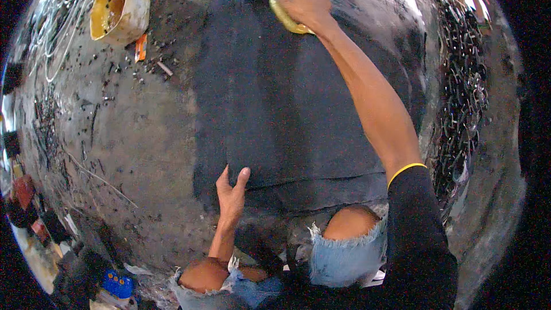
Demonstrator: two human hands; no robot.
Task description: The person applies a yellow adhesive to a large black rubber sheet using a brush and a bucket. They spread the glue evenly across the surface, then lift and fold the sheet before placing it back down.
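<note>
A long dark sheet (pixel 258 126), rubber-like with a dull surface, lies on the ground in front of my knees. At its far end, my right hand (pixel 309 6) is closed around a curved yellow object (pixel 281 16) with a pale tip, pressed close to the sheet. Its exact kind is partly hidden by my fingers. My left hand (pixel 231 198) is beside the sheet's near left part, thumb and fingers apart, with nothing visible in it. A crease runs across the sheet near my knees.
A cut yellowish container (pixel 132 14) with brown stains inside stands at the far left, next to an orange packet (pixel 140 47) and scattered dark bits. Loops of pale cord (pixel 57 28) lie beyond. Dark metal chains (pixel 462 80) run along the right side.
</note>
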